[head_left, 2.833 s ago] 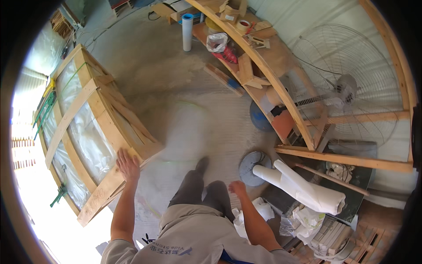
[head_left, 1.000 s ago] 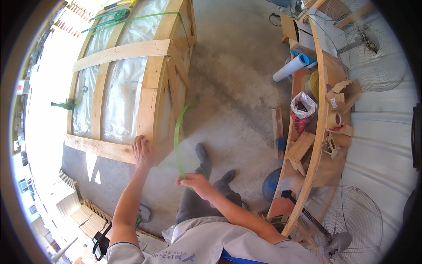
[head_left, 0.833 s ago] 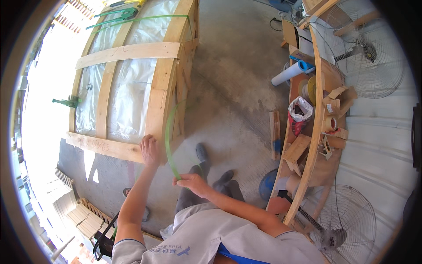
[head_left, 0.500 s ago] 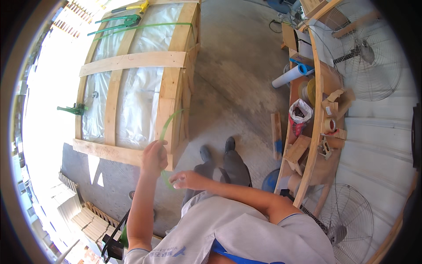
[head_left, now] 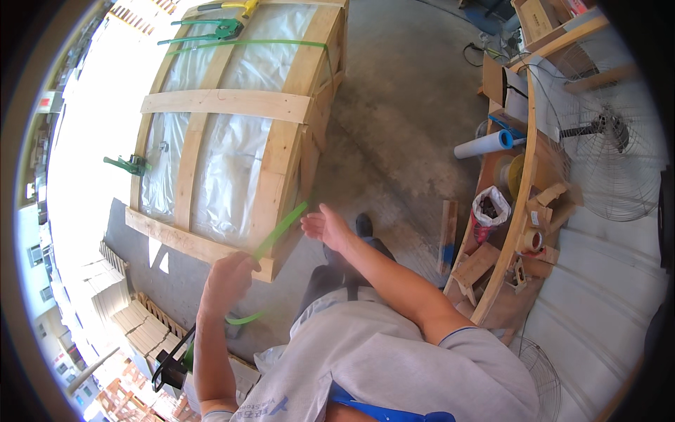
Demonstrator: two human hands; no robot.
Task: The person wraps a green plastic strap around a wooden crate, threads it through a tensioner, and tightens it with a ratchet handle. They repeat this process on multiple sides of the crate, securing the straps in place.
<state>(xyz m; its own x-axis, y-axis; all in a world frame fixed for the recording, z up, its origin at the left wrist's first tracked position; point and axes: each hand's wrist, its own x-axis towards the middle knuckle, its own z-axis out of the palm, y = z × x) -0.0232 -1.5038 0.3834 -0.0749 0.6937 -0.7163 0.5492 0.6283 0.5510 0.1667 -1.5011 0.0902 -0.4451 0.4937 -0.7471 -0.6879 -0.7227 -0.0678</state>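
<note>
A green plastic strap (head_left: 283, 231) runs through my left hand (head_left: 229, 278), which is closed around it beside the near corner of a large wooden crate (head_left: 223, 103). The strap's loose tail curls below that hand. Close to the strap's upper part, my right hand (head_left: 325, 226) has its fingers stretched out and holds nothing. Clear plastic film shows between the crate's boards. Another green strap (head_left: 281, 42) crosses the crate's far part, near a green strapping tool (head_left: 223, 29) and a yellow-handled tool (head_left: 249, 8). A smaller green tool (head_left: 131, 165) sits at the crate's left edge.
To the right stands a wooden shelf (head_left: 517, 264) with a white roll (head_left: 484, 144), tape (head_left: 533, 240) and an opened bag (head_left: 491, 205). A wire fan (head_left: 610, 133) is beyond it. A plank (head_left: 447, 235) lies on the floor. Stacked pale slabs (head_left: 144, 325) are at lower left.
My left hand has moved down and left with the strap. My right hand has risen from below it to the strap's upper right. The view has shifted, so the crate appears farther right.
</note>
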